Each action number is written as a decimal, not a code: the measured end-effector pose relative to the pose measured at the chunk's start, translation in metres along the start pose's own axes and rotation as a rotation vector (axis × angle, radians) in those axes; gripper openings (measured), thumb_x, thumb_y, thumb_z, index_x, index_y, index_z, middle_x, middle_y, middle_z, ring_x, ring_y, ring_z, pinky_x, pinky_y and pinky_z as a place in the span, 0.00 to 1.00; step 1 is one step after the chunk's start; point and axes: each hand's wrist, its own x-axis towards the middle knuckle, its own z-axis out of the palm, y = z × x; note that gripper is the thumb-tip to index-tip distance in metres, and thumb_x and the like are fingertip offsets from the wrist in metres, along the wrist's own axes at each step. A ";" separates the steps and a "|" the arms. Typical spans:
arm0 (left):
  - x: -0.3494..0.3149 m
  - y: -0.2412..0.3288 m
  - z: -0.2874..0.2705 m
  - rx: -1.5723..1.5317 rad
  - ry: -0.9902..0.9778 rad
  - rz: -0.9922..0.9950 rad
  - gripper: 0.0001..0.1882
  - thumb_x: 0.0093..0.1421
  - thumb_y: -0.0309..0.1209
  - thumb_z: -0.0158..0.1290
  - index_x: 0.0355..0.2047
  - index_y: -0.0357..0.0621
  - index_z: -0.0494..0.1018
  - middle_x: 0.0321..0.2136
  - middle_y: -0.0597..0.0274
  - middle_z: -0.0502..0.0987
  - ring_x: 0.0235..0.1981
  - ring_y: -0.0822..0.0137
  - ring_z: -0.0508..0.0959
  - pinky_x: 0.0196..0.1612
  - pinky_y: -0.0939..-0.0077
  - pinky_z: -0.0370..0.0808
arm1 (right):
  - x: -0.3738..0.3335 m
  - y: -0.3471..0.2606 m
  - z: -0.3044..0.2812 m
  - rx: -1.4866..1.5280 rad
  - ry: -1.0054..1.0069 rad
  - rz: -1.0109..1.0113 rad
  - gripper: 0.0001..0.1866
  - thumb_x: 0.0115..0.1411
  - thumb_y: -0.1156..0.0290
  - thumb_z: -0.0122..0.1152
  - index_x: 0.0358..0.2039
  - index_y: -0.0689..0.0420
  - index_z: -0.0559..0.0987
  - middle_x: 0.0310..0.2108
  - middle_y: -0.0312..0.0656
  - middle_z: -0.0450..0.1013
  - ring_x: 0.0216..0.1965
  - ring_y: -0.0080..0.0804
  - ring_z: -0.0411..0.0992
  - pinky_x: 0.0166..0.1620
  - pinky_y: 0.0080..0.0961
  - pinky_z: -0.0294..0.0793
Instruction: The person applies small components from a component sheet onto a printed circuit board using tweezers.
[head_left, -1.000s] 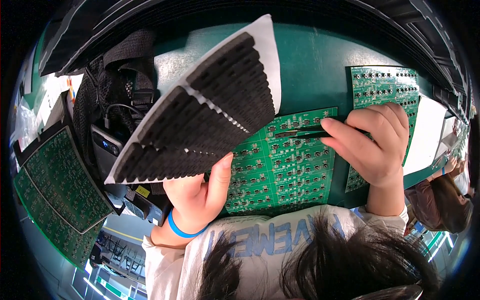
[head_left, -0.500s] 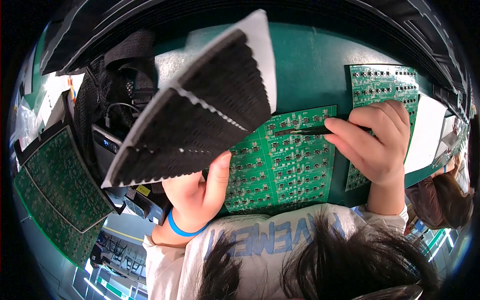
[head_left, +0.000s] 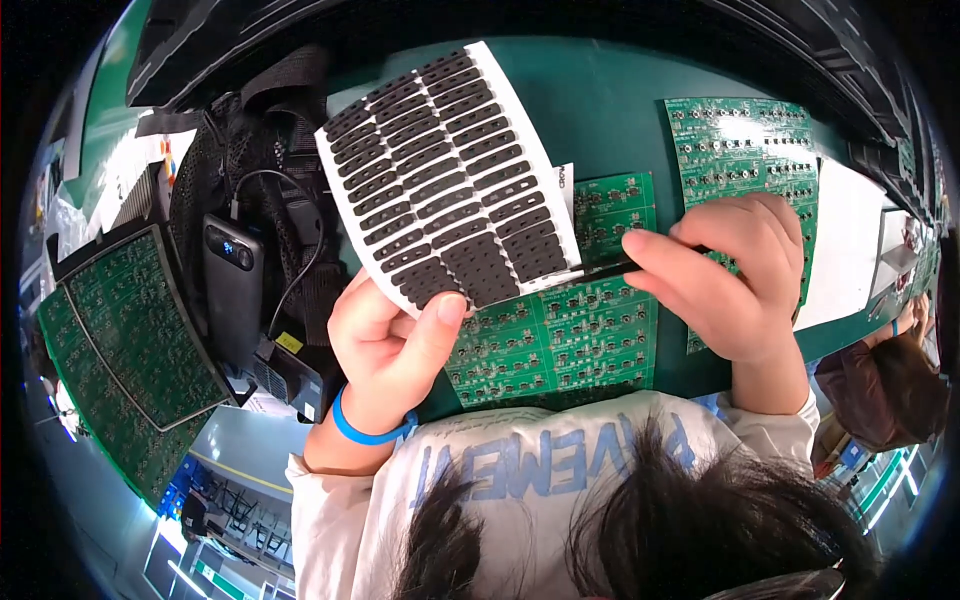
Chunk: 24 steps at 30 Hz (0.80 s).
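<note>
Left hand (head_left: 385, 340), clamped on a white sheet (head_left: 513, 118) of black strips (head_left: 462, 192) extending ahead of it. Right hand (head_left: 742, 275), pinched on tweezers (head_left: 606, 269), tips leftward at the sheet's edge, contact unclear. Apparent step: strip picking; next calls for steady tips.

The sheet of black pads (head_left: 440, 165), steeply tilted before, now turns its rows toward the camera, and the tweezers (head_left: 606, 269) have moved from the board (head_left: 546, 345) to its lower edge
</note>
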 end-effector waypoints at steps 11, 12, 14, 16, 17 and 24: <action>0.007 0.002 0.005 0.275 -0.048 0.244 0.10 0.55 0.23 0.56 0.37 0.31 0.76 0.36 0.55 0.77 0.32 0.70 0.75 0.35 0.81 0.69 | -0.001 0.006 -0.003 0.145 -0.148 0.097 0.14 0.39 0.66 0.69 0.31 0.50 0.81 0.26 0.32 0.68 0.25 0.29 0.65 0.29 0.26 0.61; 0.006 0.001 0.002 0.325 -0.076 0.259 0.09 0.53 0.22 0.57 0.36 0.32 0.76 0.37 0.52 0.77 0.38 0.63 0.76 0.41 0.76 0.70 | -0.002 0.006 -0.004 0.146 -0.150 0.098 0.14 0.39 0.66 0.69 0.31 0.50 0.81 0.26 0.32 0.68 0.25 0.29 0.65 0.29 0.26 0.61; 0.006 0.000 0.001 0.384 -0.060 0.293 0.09 0.53 0.22 0.57 0.35 0.32 0.76 0.36 0.51 0.77 0.37 0.62 0.76 0.41 0.76 0.70 | -0.003 0.005 -0.006 0.308 -0.240 0.238 0.13 0.40 0.68 0.70 0.30 0.50 0.81 0.26 0.33 0.68 0.25 0.30 0.66 0.30 0.26 0.62; 0.007 -0.001 -0.001 0.507 -0.040 0.370 0.09 0.52 0.22 0.57 0.35 0.32 0.76 0.36 0.51 0.77 0.35 0.61 0.76 0.40 0.75 0.70 | -0.003 0.004 -0.007 0.369 -0.227 0.284 0.12 0.40 0.68 0.70 0.29 0.51 0.81 0.26 0.34 0.68 0.25 0.31 0.66 0.30 0.26 0.62; 0.007 -0.001 -0.002 0.549 -0.009 0.402 0.09 0.53 0.22 0.57 0.36 0.32 0.76 0.36 0.52 0.77 0.35 0.61 0.75 0.40 0.76 0.70 | -0.003 0.003 -0.007 0.430 -0.213 0.330 0.12 0.40 0.69 0.70 0.29 0.51 0.81 0.26 0.34 0.68 0.25 0.31 0.66 0.30 0.26 0.63; 0.011 -0.009 -0.003 0.509 0.174 0.334 0.08 0.57 0.21 0.55 0.37 0.32 0.75 0.36 0.55 0.76 0.34 0.65 0.74 0.38 0.79 0.68 | -0.008 0.002 -0.010 0.121 -0.287 0.280 0.11 0.43 0.67 0.69 0.29 0.48 0.80 0.27 0.31 0.70 0.25 0.28 0.69 0.28 0.25 0.64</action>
